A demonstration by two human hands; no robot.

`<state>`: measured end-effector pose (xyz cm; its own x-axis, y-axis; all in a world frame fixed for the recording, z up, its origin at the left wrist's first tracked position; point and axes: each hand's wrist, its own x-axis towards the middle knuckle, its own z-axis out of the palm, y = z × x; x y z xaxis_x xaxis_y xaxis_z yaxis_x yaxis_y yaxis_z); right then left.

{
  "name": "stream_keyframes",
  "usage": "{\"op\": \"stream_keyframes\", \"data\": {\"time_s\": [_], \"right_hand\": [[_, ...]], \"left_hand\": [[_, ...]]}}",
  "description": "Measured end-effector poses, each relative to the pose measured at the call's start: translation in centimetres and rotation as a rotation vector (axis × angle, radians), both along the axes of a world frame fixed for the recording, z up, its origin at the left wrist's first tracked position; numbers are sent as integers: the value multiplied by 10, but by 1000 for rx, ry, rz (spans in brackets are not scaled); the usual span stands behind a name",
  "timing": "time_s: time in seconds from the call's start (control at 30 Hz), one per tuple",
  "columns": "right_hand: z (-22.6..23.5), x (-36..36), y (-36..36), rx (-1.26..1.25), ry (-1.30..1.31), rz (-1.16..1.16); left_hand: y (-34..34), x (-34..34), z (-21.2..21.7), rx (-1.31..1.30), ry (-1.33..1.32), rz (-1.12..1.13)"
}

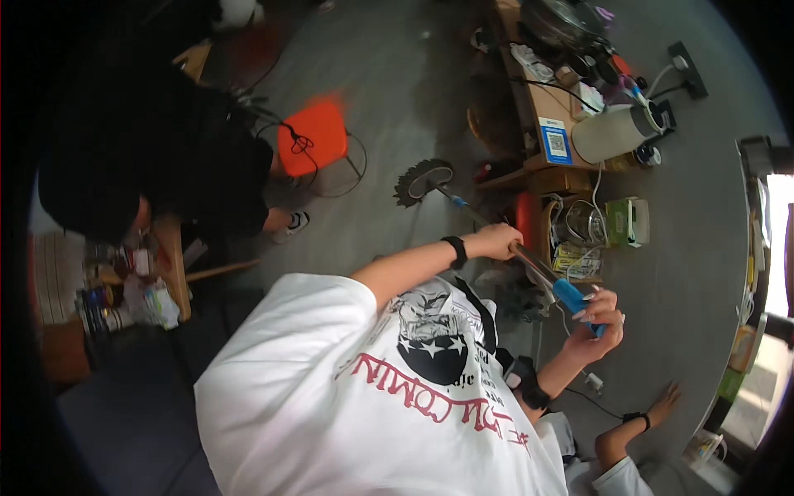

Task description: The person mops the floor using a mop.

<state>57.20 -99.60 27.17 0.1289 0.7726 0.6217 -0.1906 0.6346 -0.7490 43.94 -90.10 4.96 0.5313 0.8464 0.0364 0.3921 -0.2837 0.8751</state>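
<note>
I hold a mop at a slant, its grey fringed head on the floor ahead and its pole running back to the right. My left hand, with a black band on the wrist, is closed round the middle of the pole. Around the blue grip at the near end, my right hand curls its fingers, and its wrist also wears a black band. Some of the right fingers are only loosely bent. The mop head is apart from the furniture.
Ahead on the left stands a red stool with a black cable on it. A person in dark clothes is beside it. At right, a wooden shelf carries a pale jug and clutter. Another arm with a white sleeve shows at lower right.
</note>
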Motion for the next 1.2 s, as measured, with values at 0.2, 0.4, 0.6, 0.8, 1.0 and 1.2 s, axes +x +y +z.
{"op": "stream_keyframes", "data": {"time_s": [0.2,0.4,0.6,0.8,1.0,1.2], "right_hand": [[-35,27,-65,-580,-311,-792],[-70,13,-112,-720,-339,-859],[-102,14,-68,-694,-516,-730],[-110,-11,64,-726,-523,-515],[-115,-62,226,-618,-564,-111],[-91,-174,364,-418,-533,104]], "left_hand": [[-22,34,-29,-52,130,-216],[-28,19,-45,-44,276,-468],[21,-14,-56,-38,261,-412],[125,-60,-76,-65,192,-185],[242,-138,-86,41,244,217],[341,-250,-75,39,62,414]]}}
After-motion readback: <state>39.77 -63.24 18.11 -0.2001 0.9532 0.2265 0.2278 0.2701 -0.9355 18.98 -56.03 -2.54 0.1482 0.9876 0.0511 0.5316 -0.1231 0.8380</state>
